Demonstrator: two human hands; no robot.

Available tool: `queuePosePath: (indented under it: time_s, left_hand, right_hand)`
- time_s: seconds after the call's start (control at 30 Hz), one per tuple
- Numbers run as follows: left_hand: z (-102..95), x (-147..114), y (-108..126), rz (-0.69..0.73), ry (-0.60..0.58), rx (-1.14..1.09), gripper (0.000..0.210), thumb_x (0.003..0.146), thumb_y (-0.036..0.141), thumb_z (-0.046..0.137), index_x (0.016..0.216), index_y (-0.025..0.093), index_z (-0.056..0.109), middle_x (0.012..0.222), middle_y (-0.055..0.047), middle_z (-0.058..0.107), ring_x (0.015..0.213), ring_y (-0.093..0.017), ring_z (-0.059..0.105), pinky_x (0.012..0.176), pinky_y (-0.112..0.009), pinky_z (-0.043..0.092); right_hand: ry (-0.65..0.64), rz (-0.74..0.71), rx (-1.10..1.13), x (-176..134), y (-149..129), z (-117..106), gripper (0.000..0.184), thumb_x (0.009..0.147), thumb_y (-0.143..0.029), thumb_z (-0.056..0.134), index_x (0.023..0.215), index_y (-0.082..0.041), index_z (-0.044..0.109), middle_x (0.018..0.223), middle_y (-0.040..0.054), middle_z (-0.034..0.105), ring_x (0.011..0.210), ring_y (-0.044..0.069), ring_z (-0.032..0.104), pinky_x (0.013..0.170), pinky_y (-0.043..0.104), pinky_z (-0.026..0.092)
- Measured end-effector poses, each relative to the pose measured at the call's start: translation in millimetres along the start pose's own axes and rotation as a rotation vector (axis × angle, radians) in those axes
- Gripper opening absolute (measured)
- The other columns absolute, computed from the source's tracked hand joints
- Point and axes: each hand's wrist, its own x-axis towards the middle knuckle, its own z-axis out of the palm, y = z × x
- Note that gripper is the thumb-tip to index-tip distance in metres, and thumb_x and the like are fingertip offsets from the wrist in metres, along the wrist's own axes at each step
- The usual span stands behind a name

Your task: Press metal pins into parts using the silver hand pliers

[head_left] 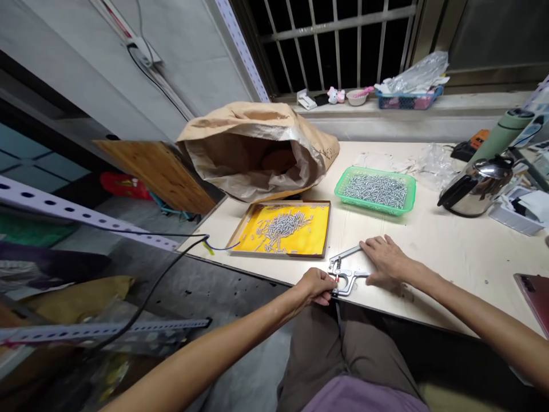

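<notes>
A pair of silver hand-press pliers [346,274] with a small spring lies at the table's front edge, jaws to the left and handles spread. My right hand [386,260] grips it from the right, fingers on the upper handle and thumb by the lower one. At the jaws, my left hand [318,285] is closed in a pinch; a tiny bit of red shows near its fingertips, and what they hold is too small to make out. Beyond it, small silver metal pins [283,226] lie heaped on a yellow-lined tray [317,240]. A green plastic basket [409,200] holds many more metal pins.
A large open paper sack [257,149] lies behind the tray. To the right stand a steel kettle [476,186], a green flask [501,134] and a reddish phone-like slab [534,297]. A black cable [158,292] hangs left of the table, near a perforated metal rail [86,214].
</notes>
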Motion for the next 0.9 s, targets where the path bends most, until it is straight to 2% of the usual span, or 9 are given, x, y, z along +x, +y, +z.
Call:
queuePosePath:
  time_s: [0.17,0.3,0.43,0.6,0.73,0.9]
  left_hand:
    - [0.1,-1.1,4.0,-0.004,0.007,0.004,0.016,0.077,0.017,0.067,0.065,0.011,0.057,0.037,0.004,0.051,0.034,-0.007,0.049,0.046,-0.018,0.048]
    - [-0.7,2.2,2.6,-0.005,-0.015,0.001,0.018,0.073,0.021,0.072,0.067,0.011,0.058,0.037,0.005,0.051,0.034,-0.007,0.05,0.043,-0.017,0.047]
    - [0.0,3.4,1.5,-0.021,-0.008,0.001,0.018,0.075,0.021,0.069,0.067,0.011,0.056,0.036,0.005,0.051,0.034,-0.007,0.05,0.044,-0.016,0.048]
    - [1.1,0.6,3.9,-0.023,0.005,-0.005,0.016,0.076,0.019,0.069,0.068,0.011,0.058,0.037,0.003,0.052,0.035,-0.008,0.052,0.046,-0.018,0.049]
    - [2.0,-0.7,4.9,-0.041,0.016,-0.007,0.017,0.077,0.018,0.068,0.066,0.012,0.056,0.038,0.003,0.052,0.036,-0.009,0.052,0.045,-0.018,0.048]
    - [0.2,-0.9,-1.8,0.017,0.025,-0.009,0.016,0.077,0.023,0.068,0.07,0.012,0.059,0.042,0.004,0.053,0.04,-0.009,0.053,0.051,-0.021,0.05]
  right_hand:
    - [0.013,0.01,-0.026,-1.0,-3.8,-2.1,0.083,0.06,-0.052,0.077,0.128,-0.015,0.047,0.119,0.0171,0.057,0.108,0.033,0.05,0.095,0.052,0.035]
    - [0.001,0.028,-0.026,-1.9,-4.6,-3.3,0.083,0.059,-0.053,0.077,0.128,-0.015,0.047,0.118,0.0158,0.056,0.107,0.032,0.05,0.095,0.049,0.035]
    - [-0.011,0.021,-0.019,-3.8,-5.0,-4.5,0.076,0.062,-0.052,0.077,0.122,-0.013,0.052,0.116,0.0148,0.057,0.106,0.03,0.05,0.093,0.043,0.037]
    - [0.067,0.004,-0.01,-7.0,-5.2,1.4,0.062,0.066,-0.047,0.075,0.114,-0.014,0.055,0.109,0.0122,0.06,0.1,0.027,0.051,0.088,0.039,0.039]
    - [0.07,0.005,-0.013,-7.1,-5.6,6.3,0.059,0.066,-0.046,0.076,0.111,-0.013,0.056,0.106,0.0123,0.06,0.096,0.027,0.052,0.084,0.037,0.041]
    - [0.089,0.008,-0.014,-8.8,-8.3,6.7,0.055,0.068,-0.043,0.075,0.11,-0.013,0.056,0.102,0.0114,0.06,0.095,0.026,0.052,0.082,0.036,0.042]
